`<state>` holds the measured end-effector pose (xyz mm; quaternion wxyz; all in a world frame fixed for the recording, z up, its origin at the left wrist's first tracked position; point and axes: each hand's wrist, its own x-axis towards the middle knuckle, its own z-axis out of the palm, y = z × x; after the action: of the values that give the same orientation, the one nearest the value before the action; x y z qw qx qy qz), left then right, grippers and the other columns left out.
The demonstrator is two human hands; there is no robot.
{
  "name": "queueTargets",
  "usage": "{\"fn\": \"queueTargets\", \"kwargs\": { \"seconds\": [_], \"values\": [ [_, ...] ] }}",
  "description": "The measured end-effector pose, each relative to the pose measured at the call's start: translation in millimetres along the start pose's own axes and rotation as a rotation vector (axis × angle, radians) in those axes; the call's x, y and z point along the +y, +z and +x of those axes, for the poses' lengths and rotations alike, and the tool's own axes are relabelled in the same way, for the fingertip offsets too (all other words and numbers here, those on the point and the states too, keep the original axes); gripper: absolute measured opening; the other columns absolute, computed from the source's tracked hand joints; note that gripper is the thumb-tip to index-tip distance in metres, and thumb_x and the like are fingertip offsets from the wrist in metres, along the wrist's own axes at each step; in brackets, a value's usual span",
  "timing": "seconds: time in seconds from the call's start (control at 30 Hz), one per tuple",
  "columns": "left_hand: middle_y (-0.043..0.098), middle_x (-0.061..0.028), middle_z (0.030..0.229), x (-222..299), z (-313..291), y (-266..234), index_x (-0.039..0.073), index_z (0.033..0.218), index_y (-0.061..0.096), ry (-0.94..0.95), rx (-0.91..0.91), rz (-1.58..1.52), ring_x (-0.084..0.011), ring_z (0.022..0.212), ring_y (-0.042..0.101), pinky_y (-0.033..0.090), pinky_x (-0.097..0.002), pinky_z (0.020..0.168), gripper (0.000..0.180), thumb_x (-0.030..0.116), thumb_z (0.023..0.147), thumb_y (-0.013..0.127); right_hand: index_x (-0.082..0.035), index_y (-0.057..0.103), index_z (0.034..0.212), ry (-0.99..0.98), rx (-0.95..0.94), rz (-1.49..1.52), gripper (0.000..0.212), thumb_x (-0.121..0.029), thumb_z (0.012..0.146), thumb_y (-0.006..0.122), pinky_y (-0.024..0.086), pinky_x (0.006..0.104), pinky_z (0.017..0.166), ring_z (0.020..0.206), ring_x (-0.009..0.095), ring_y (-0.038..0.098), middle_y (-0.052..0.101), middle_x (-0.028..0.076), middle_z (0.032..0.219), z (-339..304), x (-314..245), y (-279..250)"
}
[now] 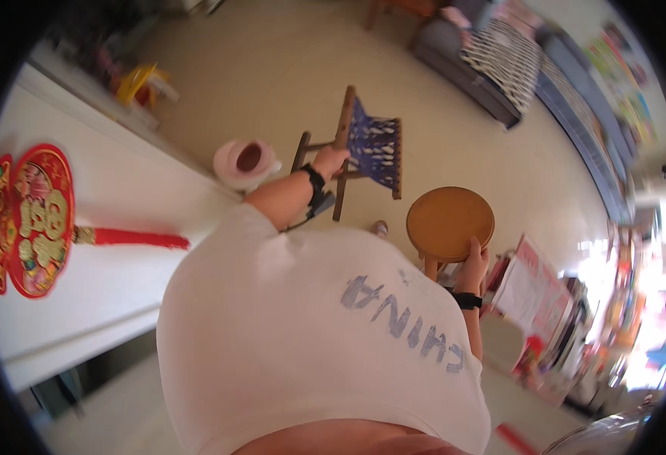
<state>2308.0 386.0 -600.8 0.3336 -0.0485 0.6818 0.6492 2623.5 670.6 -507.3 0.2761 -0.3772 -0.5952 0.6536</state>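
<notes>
A folding stool (pixel 375 144) with a wooden frame and a blue woven seat hangs in the grip of my left hand (pixel 329 161), whose fingers wrap round a frame bar. On the right, my right hand (pixel 475 265) grips the edge of a round wooden stool (pixel 450 224), thumb on top of its seat. The underside and most of the legs of that stool are hidden. Both wrists wear black bands.
A pink-and-white bin (pixel 246 162) stands beside a white wall panel (pixel 120 189) with red hanging decorations (pixel 41 220). A grey-blue sofa (pixel 454 64) lies at the far right. Shelves with stacked papers and boxes (pixel 534 296) stand close on the right. A yellow object (pixel 139 83) sits far left.
</notes>
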Motion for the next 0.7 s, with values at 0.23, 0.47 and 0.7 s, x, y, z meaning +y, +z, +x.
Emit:
{"fn": "queueTargets", "kwargs": {
  "seconds": [0.23,0.47,0.7],
  "values": [
    [0.055,-0.0010,0.086,-42.9,-39.3,41.0,0.006,0.098,0.061,0.045,0.229,-0.166,-0.0144,0.071,0.052,0.048,-0.0314,0.069,0.023,0.025,0.086,0.064,0.002,0.055,0.117,0.181,-0.237,-0.178,0.036,-0.025,0.095,0.063,0.056,0.0328,0.081,0.094,0.021,0.064,0.063,0.012,0.110,152.1,45.6,-51.9],
    [0.055,-0.0002,0.083,-79.5,-52.3,82.8,0.007,0.096,0.062,0.102,0.478,-0.339,-0.0114,0.069,0.051,0.048,-0.0302,0.070,0.020,0.024,0.086,0.063,0.005,0.055,0.117,0.057,-0.496,-0.314,0.039,-0.028,0.096,0.063,0.053,0.0348,0.083,0.098,0.022,0.062,0.062,0.013,0.112,277.0,64.3,-20.4],
    [0.051,0.0003,0.069,-109.5,-5.1,130.0,0.007,0.077,0.058,0.144,0.671,-0.549,-0.0115,0.059,0.050,0.046,-0.0283,0.064,0.015,0.019,0.086,0.064,0.004,0.050,0.132,0.076,-0.576,-0.424,0.050,-0.028,0.095,0.063,0.051,0.0344,0.090,0.108,0.026,0.061,0.061,0.014,0.121,385.7,78.5,4.5]
  ]
}}
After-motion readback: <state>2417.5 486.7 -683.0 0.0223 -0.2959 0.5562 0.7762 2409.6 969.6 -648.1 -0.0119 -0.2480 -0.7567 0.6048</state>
